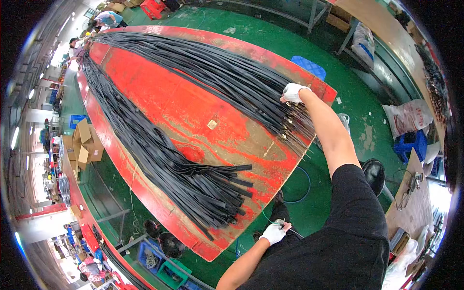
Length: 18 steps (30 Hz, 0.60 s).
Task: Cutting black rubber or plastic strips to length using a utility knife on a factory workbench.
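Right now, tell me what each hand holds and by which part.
Left hand grips a small tool, too small to identify. Right hand rests on the black strips near their ends; a grip cannot be told.

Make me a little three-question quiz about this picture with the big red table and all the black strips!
1. True or false: both of the person's hands wear white gloves.
2. Which hand reaches out to the far bundle of black strips? A) left hand B) right hand C) neither
3. Fill in: the floor around the red table is painted ____.

Key
1. True: the left hand and the right hand are both gloved in white.
2. B: the right hand rests on that bundle near the table's edge, while the left hand stays low near the person's body, holding a small tool that is too small to name.
3. Green.
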Motion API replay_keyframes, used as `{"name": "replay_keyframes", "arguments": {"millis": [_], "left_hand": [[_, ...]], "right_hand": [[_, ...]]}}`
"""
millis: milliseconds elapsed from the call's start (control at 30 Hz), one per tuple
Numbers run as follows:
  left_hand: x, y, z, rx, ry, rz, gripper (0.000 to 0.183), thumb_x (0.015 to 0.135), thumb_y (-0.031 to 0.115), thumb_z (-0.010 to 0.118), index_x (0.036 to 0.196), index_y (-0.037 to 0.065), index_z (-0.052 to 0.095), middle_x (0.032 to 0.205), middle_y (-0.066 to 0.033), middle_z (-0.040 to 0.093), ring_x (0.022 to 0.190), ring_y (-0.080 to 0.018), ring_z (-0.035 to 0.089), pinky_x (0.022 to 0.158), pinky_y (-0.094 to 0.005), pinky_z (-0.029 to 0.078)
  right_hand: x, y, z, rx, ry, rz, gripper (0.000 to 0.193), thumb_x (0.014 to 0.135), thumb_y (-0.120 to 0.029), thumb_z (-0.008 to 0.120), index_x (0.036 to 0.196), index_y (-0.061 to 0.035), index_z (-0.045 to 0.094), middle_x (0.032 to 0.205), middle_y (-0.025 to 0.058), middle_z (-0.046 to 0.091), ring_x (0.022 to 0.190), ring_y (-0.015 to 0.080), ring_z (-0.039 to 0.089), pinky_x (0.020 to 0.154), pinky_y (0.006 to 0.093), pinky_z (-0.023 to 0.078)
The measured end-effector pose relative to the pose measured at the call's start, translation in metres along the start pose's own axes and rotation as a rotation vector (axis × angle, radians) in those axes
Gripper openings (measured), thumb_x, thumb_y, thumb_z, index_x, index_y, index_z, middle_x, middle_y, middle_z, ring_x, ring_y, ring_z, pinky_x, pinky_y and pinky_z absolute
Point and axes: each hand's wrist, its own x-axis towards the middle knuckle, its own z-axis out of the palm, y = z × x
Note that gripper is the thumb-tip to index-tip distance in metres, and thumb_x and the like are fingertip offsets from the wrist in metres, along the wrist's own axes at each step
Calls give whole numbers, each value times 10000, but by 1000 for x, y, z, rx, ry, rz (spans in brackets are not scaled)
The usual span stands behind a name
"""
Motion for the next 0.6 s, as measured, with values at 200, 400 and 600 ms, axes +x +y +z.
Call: {"name": "replay_keyframes", "arguments": {"millis": [200, 400, 600], "left_hand": [[-2, 17, 1, 37, -46, 13, 429, 1068, 475, 608, 1066, 64, 733, 995, -169, 751, 981, -342, 720, 894, -433, 550], [-5, 9, -4, 46, -15, 45, 471, 1060, 518, 594, 1040, 64, 718, 952, -168, 744, 940, -348, 723, 851, -439, 550], [-4, -13, 5, 36, -3, 72, 358, 1061, 411, 642, 1063, 61, 720, 1011, -151, 745, 944, -313, 721, 871, -411, 555]], "right_hand": [[-4, 15, 1, -14, -52, 39, 409, 926, -429, 753, 1074, -50, 788, 1036, 110, 773, 889, 272, 710, 796, 459, 573], [-12, 6, -2, 15, -100, 126, 455, 920, -399, 787, 1258, -95, 776, 1143, 75, 787, 1005, 254, 720, 884, 436, 580], [-66, -24, 32, -354, 669, 94, 398, 946, -464, 713, 1118, -111, 782, 1125, 142, 770, 1106, 379, 713, 959, 486, 574]]}}
